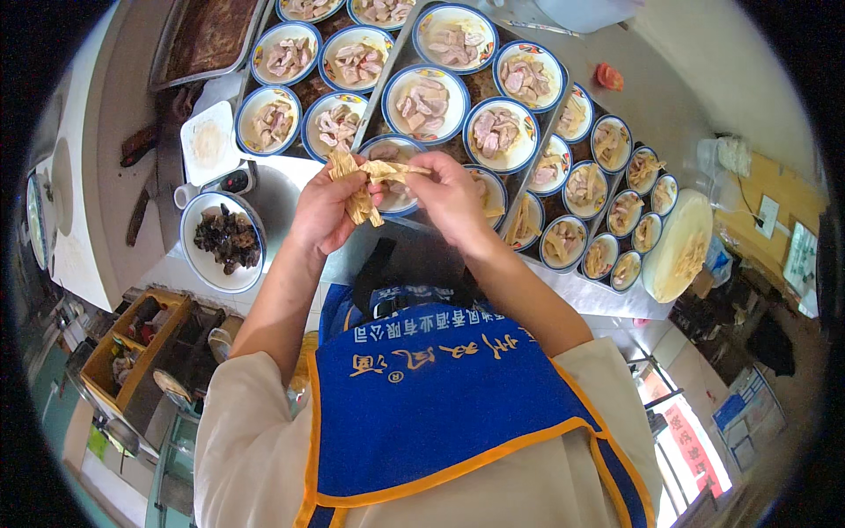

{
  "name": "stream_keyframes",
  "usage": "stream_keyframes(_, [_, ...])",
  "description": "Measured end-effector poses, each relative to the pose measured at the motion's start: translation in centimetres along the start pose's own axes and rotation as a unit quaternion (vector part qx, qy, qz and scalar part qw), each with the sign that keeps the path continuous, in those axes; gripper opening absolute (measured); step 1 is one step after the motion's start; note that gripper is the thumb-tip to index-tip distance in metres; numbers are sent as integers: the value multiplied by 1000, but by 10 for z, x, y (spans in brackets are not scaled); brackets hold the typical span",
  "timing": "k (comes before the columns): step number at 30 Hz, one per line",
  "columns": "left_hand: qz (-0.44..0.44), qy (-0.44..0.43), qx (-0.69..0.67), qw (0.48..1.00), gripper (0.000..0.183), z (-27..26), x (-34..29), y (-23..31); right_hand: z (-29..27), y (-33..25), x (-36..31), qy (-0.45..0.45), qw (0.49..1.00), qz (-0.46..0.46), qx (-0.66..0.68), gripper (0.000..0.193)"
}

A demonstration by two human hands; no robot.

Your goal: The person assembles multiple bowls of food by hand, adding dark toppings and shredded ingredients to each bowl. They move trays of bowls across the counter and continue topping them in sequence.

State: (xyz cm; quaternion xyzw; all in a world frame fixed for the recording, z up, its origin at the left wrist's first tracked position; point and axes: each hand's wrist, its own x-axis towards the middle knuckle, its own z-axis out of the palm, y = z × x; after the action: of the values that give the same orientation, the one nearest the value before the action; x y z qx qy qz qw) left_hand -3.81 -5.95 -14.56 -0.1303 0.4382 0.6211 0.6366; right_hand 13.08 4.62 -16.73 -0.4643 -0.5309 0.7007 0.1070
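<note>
Yellowish strips of tofu skin (363, 204) are bunched in my left hand (319, 211), with the fingers wrapped around them. My right hand (453, 195) pinches the far end of one strip, stretched between the two hands. Both hands hover over the near edge of a metal tray (374, 113), above a blue-rimmed bowl (396, 207) partly hidden by the strips and fingers. Several bowls on the trays hold pale meat pieces (422, 104). Bowls on the right, such as one bowl (563, 241), also have yellowish strips on top.
On the left stands a white bowl (189, 251) of black wood ear fungus (229, 236). Beyond it sits a small scale (236, 181) with a white tray (209, 145). A knife (138, 218) lies farther left. At the right is a large pale container (676, 231) with yellowish strips.
</note>
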Motion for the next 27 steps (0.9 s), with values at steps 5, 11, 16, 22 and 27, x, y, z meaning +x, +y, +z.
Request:
stream_keyframes(5, [26, 8, 71, 997, 18, -14, 1, -5, -1, 14, -5, 26, 992, -74, -94, 21])
stream_keyframes(11, [58, 73, 81, 992, 16, -23, -9, 6, -7, 16, -4, 25, 987, -79, -140, 19])
stream_keyframes(16, [73, 96, 32, 992, 15, -23, -20, 25, -3, 10, -5, -12, 998, -31, -52, 26])
stream_keyframes(22, [91, 78, -6, 993, 14, -21, -21, 32, 3, -5, -6, -19, 986, -50, -157, 33])
stream_keyframes(27, [89, 90, 1, 992, 15, -21, -19, 30, -15, -23, -22, 20, 935, -140, -326, 37])
